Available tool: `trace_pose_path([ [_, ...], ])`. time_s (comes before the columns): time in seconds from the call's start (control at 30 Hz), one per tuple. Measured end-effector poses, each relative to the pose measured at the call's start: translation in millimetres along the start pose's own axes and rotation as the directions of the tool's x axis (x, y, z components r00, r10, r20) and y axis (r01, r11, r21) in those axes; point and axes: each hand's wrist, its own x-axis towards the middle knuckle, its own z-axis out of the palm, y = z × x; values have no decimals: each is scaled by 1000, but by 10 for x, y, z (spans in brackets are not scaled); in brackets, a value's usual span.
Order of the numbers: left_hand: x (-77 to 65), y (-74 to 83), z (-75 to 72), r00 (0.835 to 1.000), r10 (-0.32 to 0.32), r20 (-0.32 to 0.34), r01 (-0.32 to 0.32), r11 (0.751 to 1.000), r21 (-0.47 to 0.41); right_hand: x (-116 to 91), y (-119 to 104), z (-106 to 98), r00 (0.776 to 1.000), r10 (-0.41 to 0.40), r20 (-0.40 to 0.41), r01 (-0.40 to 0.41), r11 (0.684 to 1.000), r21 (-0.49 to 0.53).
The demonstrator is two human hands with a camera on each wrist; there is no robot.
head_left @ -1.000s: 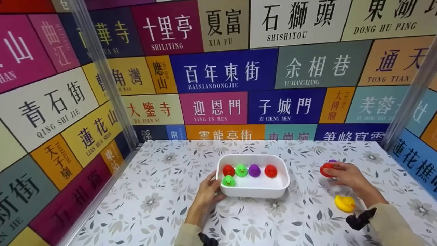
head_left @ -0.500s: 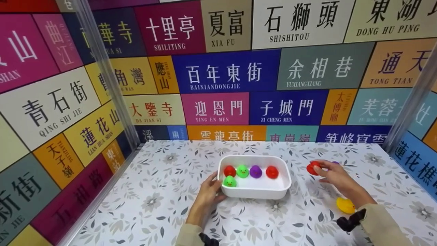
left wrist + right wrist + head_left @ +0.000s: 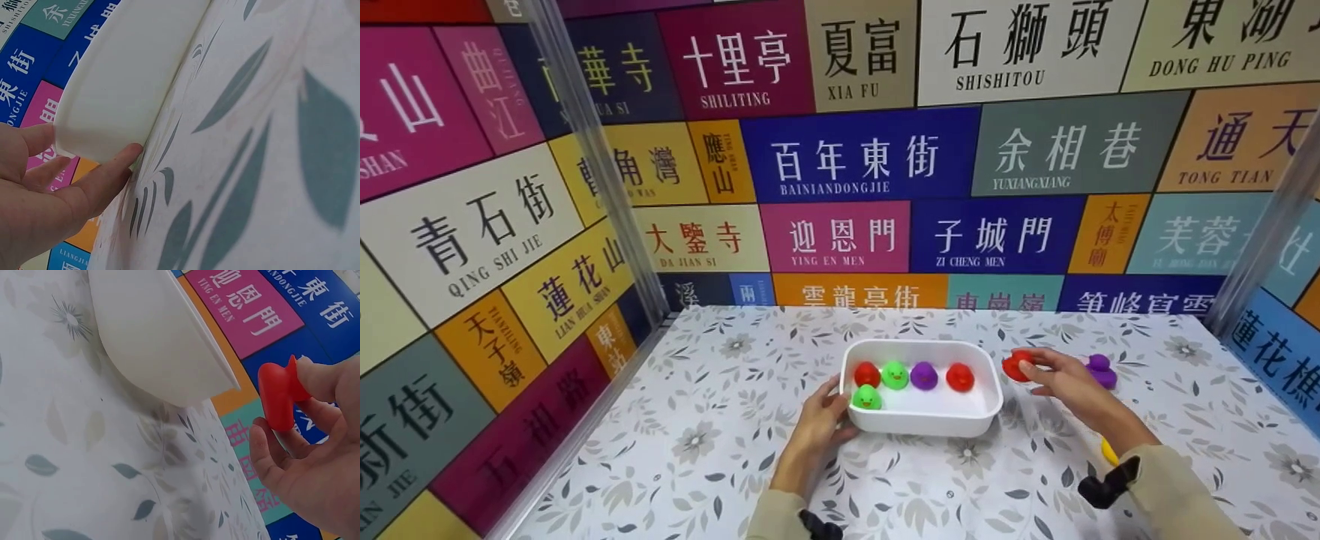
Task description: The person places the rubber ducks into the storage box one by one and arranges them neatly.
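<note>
Head view, and the right hand is pinching a red toy duck, carrying it leftward from where it was half a second ago; now it's hanging just beside the right end of the white tray. A purple duck on the surface is coming into plain sight, while the yellow duck is vanishing behind the right wrist. The left hand is keeping its grip on the tray's left end. Inside, two green ducks, two more red ducks and another purple one are sitting unmoved. Wall panels are reading BAINIANDONGJIE, YING EN MEN, ZI CHENG MEN, SHISHITOU and QING SHI JIE, Chinese characters above.

Left wrist view: the left hand is clasping the tray's end, one fingertip touching near the bottom edge; a cut-off "ONGJIE" is showing behind.

Right wrist view: thumb and fingers are pinching the red toy duck, a gap separating it from the tray; YING EN MEN is standing out on pink.
</note>
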Motion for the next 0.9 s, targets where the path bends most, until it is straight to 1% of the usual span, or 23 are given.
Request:
trace_pose_path([
  [0.1, -4, 7, 0, 1000, -10, -2, 10, 1000, -1, 29, -31, 63, 1000, -26, 3, 26, 999, 37],
  [0.27, -9, 3, 3, 1000, -8, 6, 8, 999, -41, 61, -97, 164, 998, -67, 12, 66, 995, 77],
  [0.43, 0, -2, 10, 1000, -18, 9, 19, 997, -70, 81, -185, 276, 993, -112, 24, 110, 991, 72],
  [0.6, 4, 6, 12, 1000, -27, 1, 27, 998, -51, 106, -256, 389, 988, -148, 46, 144, 987, 70],
  [0.7, 0, 4, 14, 1000, -11, 0, 11, 999, -46, 120, -287, 455, 985, -164, 58, 160, 985, 73],
  [0.83, -5, -11, 15, 1000, 23, 4, -22, 998, -63, 139, -330, 531, 979, -188, 79, 182, 980, 84],
  [0.9, -2, -17, 14, 1000, 27, 3, -27, 998, -65, 152, -348, 563, 975, -200, 95, 192, 978, 83],
])
